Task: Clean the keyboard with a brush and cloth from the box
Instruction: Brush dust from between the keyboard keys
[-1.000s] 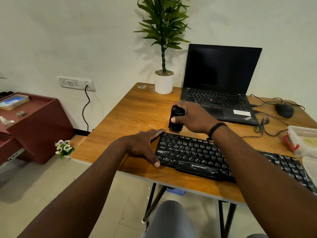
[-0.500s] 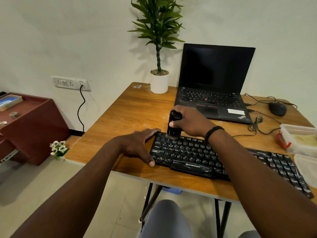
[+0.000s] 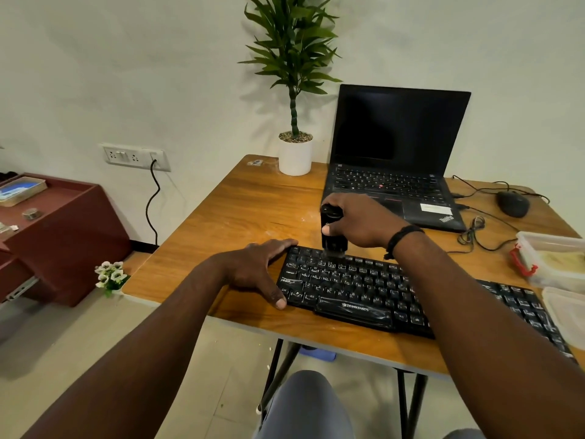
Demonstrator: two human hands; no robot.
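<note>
A black keyboard [image 3: 354,289] lies along the front of the wooden table [image 3: 253,204]. My right hand [image 3: 364,223] is closed around an upright black brush [image 3: 330,231] whose bristles touch the keyboard's top-left rows. My left hand [image 3: 256,270] lies flat on the table with fingers spread, pressing against the keyboard's left edge. A clear plastic box [image 3: 550,258] with a red latch sits at the right, with yellowish cloth inside it. Its lid [image 3: 566,312] rests by the keyboard's right end.
An open black laptop [image 3: 395,172] stands behind the keyboard, with a mouse [image 3: 512,203] and tangled cables [image 3: 474,229] to its right. A potted plant [image 3: 295,153] is at the back. A maroon cabinet [image 3: 57,229] stands left of the table.
My right hand has brought the brush down from behind the keyboard onto its top-left keys. My left hand has stayed at the keyboard's left edge.
</note>
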